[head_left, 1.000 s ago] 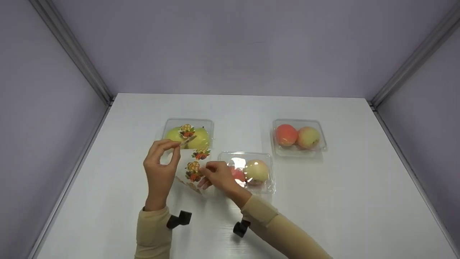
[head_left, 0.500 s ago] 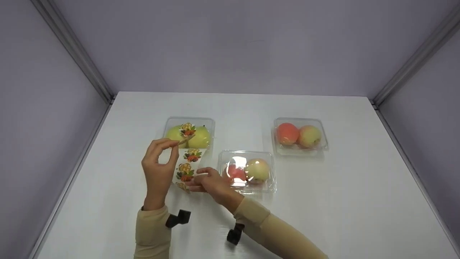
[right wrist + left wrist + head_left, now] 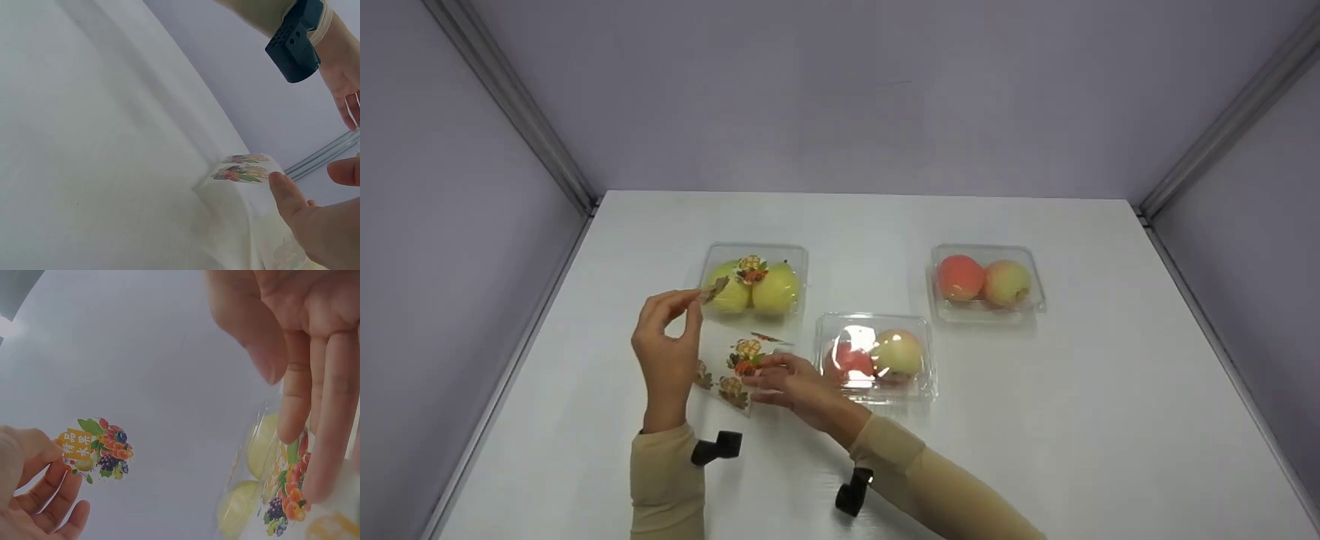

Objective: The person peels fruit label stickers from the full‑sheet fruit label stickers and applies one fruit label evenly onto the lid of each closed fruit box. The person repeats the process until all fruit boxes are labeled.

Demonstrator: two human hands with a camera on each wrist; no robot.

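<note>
In the head view my left hand (image 3: 669,360) pinches a small fruit-printed sticker (image 3: 715,290) between thumb and forefinger. The left wrist view shows the colourful face of that sticker (image 3: 107,450), held clear of everything else. To the right of it, my right hand (image 3: 806,390) holds a white sheet of stickers (image 3: 716,341) with its fingers at the sheet's right side; the exact grip is partly hidden. This sheet (image 3: 281,495) carries several fruit prints. Behind it stands a clear clamshell box (image 3: 761,251) with two yellow-green fruits (image 3: 775,291) and a matching sticker (image 3: 751,270) on its lid.
A second clamshell box (image 3: 832,322) with a red and a pale fruit (image 3: 897,355) lies just beyond my right hand. Another box (image 3: 986,315) with two reddish fruits (image 3: 960,277) stands at the back right. All rest on a white table (image 3: 1072,412) with walls around.
My left hand has moved left, carrying the sticker away from the yellow-green fruit box. My right hand has shifted left from its earliest place, its fingers spreading, and the sheet has turned and bent.
</note>
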